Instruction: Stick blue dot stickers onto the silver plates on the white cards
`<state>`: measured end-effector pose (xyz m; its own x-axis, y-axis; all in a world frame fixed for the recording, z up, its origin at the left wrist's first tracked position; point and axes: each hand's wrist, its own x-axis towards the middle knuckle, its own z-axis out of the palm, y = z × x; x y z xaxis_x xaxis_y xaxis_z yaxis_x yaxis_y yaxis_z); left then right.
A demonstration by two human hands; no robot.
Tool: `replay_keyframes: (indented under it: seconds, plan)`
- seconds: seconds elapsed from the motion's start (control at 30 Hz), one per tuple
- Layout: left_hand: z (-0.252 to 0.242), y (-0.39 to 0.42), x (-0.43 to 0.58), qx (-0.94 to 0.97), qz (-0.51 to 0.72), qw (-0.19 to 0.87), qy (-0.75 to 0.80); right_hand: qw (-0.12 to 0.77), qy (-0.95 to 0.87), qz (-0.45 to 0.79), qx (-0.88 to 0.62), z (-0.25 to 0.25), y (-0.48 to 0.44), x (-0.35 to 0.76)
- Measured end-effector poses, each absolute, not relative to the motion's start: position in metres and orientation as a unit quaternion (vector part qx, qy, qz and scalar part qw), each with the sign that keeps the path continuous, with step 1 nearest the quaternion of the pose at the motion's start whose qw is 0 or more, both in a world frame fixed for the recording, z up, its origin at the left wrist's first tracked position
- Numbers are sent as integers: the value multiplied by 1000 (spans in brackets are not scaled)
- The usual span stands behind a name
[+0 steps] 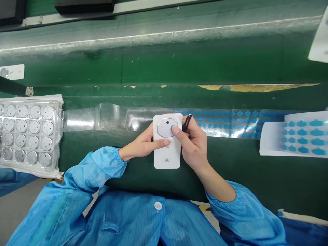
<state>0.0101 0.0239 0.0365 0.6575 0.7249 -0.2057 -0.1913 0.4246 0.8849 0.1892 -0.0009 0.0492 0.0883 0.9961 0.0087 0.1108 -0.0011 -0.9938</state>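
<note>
Over green belt (256, 177): left hand (143, 143) grips white plate (166, 159); right hand (193, 145) pinches probable tweezers (187, 122).

Green bench (159, 65) fills the view, dark and glossy; a pale seam (164, 34) runs along its far side, catching the overhead light; beyond the far edge, a white rail (143, 7) and a black block (84, 5); off the near-left corner, grey floor (15, 208), a scrap of yellow-black tape (47, 178)
</note>
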Motion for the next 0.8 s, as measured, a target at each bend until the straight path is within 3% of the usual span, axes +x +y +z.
replay_keyframes:
  seconds: [0.2, 0.57, 0.8]
  plan:
    - [34, 21, 13, 539, 329, 723, 281, 509, -494, 442, -549, 51, -3, 189]
    - [38, 29, 13, 304, 324, 845, 297, 545, -438, 513, -498, 45, -3, 188]
    - [43, 31, 15, 308, 313, 862, 254, 533, -474, 414, -566, 43, -4, 191]
